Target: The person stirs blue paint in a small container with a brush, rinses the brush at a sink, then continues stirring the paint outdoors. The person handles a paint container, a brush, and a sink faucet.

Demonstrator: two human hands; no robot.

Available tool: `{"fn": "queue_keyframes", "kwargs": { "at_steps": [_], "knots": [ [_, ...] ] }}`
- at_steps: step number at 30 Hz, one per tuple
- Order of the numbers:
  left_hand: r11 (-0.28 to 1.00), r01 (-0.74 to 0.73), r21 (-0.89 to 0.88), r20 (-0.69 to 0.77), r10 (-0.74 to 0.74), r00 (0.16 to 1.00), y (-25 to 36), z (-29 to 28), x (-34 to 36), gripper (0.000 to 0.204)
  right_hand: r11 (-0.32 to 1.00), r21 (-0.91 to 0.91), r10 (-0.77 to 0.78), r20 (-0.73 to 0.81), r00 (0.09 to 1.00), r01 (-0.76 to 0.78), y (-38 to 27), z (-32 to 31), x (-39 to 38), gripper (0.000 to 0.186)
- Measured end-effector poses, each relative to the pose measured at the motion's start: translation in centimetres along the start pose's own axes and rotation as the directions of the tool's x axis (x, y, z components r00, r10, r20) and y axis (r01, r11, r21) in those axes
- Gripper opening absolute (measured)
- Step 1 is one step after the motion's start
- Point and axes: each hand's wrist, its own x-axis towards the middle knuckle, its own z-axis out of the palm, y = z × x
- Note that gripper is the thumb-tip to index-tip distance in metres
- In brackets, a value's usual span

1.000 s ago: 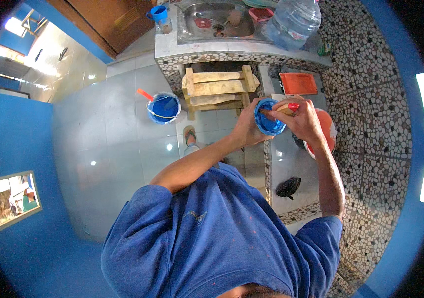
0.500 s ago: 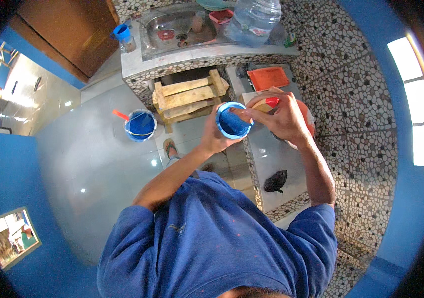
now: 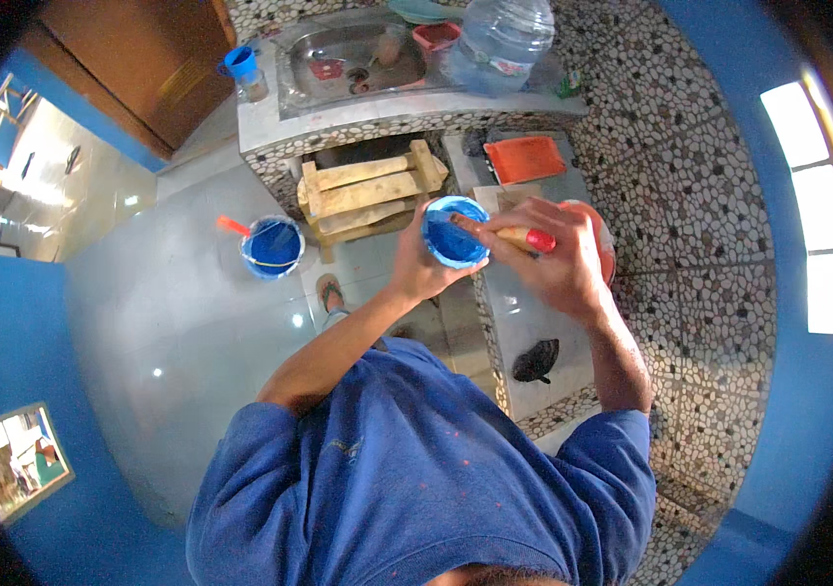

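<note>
Blue cup (image 3: 240,62) nr the counter's (image 3: 275,130) L edge; blue paint pail (image 3: 273,244) on the floor (image 3: 197,283); person's L hand (image 3: 416,262) curls round a small blue tub (image 3: 448,244), held up by the low ledge's (image 3: 524,313) L edge; brush (image 3: 514,235), tip over tub's R rim, is pinched in the R hand's (image 3: 571,262) bent fingers; orange bucket (image 3: 606,239) part hid behind

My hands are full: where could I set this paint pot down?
On the grey floor, left of the bucket with blue paint; a smaller patch of ledge lies between the black object and orange container. The counter beside the large bottle and the ledge around the orange tray look crowded.
</note>
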Motion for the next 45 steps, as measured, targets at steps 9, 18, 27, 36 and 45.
{"fn": "queue_keyframes", "kwargs": {
  "at_steps": [9,18,27,36,45],
  "knots": [
    [0.998,-0.021,0.052,-0.077,0.025,0.997,-0.9,-0.8,-0.1,0.089,0.998,-0.014,-0.055,0.071,0.996,0.056,0.5,2.2,-1.4,0.011],
    [0.987,-0.097,0.125,-0.086,0.108,0.990,-2.0,-0.9,-0.4,0.093,0.998,0.052,-0.042,0.104,0.994,0.036,0.3,2.7,-1.4,0.011],
    [0.986,-0.142,0.092,0.009,0.142,0.990,-3.7,-1.2,-1.5,0.100,0.968,0.183,0.130,0.225,0.966,-0.173,1.7,1.6,0.0,0.017],
    [0.994,-0.064,0.093,0.078,0.056,0.995,-2.7,-0.8,-2.1,0.096,0.917,0.343,0.133,0.223,0.966,-0.205,4.7,1.3,-0.6,0.015],
    [0.981,-0.133,0.138,0.029,0.130,0.991,-0.6,-0.8,-1.3,0.094,0.998,0.031,-0.064,0.078,0.995,0.062,2.3,2.1,-0.7,0.018]
  ]
}}
